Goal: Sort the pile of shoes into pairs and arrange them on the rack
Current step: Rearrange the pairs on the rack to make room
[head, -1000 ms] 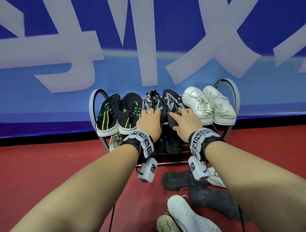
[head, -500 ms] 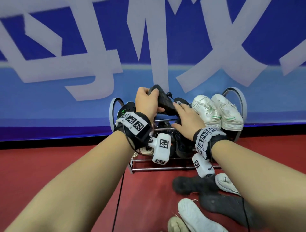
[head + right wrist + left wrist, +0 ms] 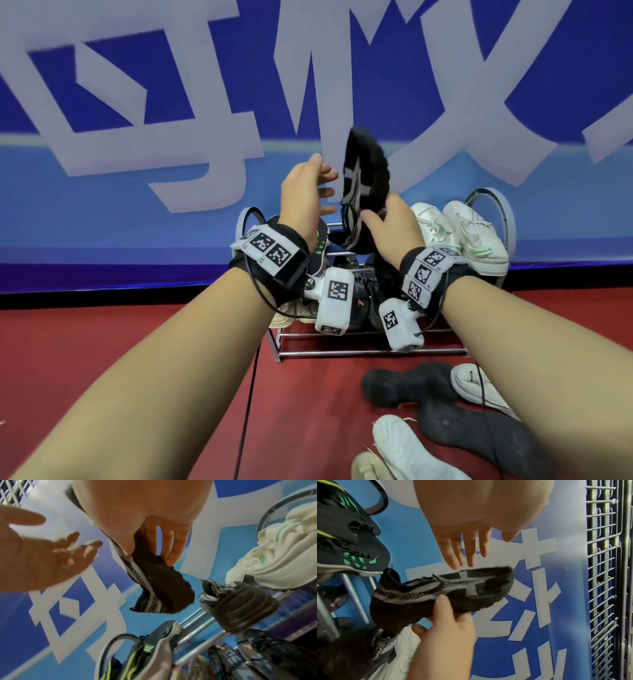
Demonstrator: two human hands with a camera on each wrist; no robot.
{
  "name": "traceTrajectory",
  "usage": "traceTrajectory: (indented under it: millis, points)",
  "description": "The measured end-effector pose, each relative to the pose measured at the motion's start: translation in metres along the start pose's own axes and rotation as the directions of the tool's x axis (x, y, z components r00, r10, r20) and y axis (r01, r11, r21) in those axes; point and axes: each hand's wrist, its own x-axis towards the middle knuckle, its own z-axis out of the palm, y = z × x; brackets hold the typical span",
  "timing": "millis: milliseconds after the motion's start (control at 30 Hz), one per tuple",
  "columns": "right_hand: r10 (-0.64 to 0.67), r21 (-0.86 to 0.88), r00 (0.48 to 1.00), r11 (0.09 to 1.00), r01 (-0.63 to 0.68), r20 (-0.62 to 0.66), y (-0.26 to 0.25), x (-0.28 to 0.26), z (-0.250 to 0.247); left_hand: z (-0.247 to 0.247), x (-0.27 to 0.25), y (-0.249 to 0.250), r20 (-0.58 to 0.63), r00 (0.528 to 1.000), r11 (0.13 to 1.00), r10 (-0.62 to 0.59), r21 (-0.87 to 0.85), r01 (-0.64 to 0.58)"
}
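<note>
A black-and-grey shoe is held above the rack by the right hand, its grip clamped on it; the left hand is spread apart, fingers relaxed, just beside.

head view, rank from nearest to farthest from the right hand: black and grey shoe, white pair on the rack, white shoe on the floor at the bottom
1. black and grey shoe, held in the right hand.
2. white pair, just right of it on the rack's top shelf.
3. white shoe on the floor, bottom of frame, nearest the camera.
</note>
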Motion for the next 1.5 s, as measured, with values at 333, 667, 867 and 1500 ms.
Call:
traceTrajectory:
  millis: [333,667,867,1500]
  points:
    - [0.408,0.52,0.878,0.709,-0.477,0.25,0.002,0.015,-0.008,-0.019,-0.002,-0.07,0.394,0.904,0.825,-0.164,0.557,-0.093]
    - [0.234,0.027,0.959,0.97,-0.241,0.163,0.039,0.028,0.007,-0.013,0.015,-0.102,0.185,0.973,0.753,-0.138,0.658,-0.018]
    - [0.111,-0.565,0.918,0.814,0.135,0.38,0.072,0.014,0.009,-0.009,0.03,-0.124,0.096,0.98,0.657,-0.175,0.753,0.044]
    - [0.079,-0.684,0.947,0.711,0.167,0.313,0.099,0.009,0.013,0.018,0.035,-0.154,0.136,0.971,0.154,-0.195,0.982,-0.107]
